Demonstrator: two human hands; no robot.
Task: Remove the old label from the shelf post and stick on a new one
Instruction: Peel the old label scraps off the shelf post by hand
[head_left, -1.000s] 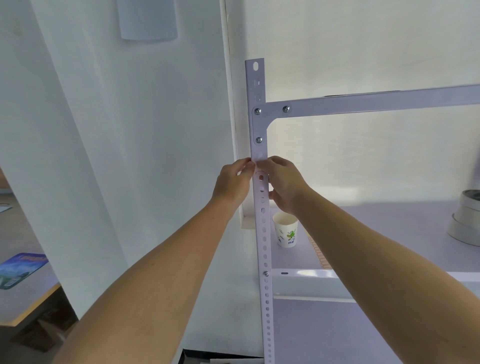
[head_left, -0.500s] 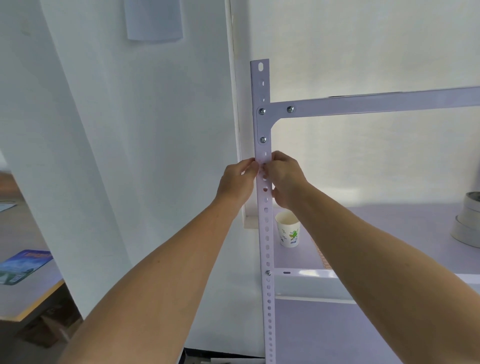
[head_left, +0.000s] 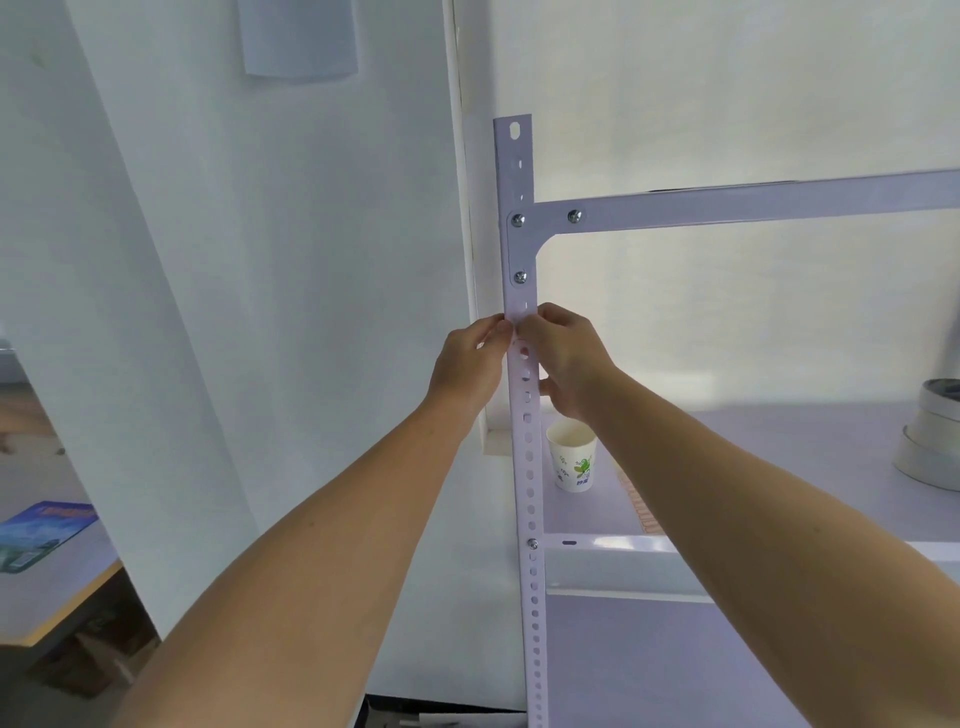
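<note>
Left hand (head_left: 467, 358) and right hand (head_left: 566, 358), fingers curled, meet on the shelf post (head_left: 530, 467) below the bracket screw (head_left: 520, 277); the right grips the post, the left's hold is unclear, label indistinct beneath. Advisable: lift one corner, peel slowly

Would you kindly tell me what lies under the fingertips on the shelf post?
Left hand and right hand pinch at the shelf post front, below the bracket. Only white perforated metal shows around them; what lies beneath is covered.
</note>
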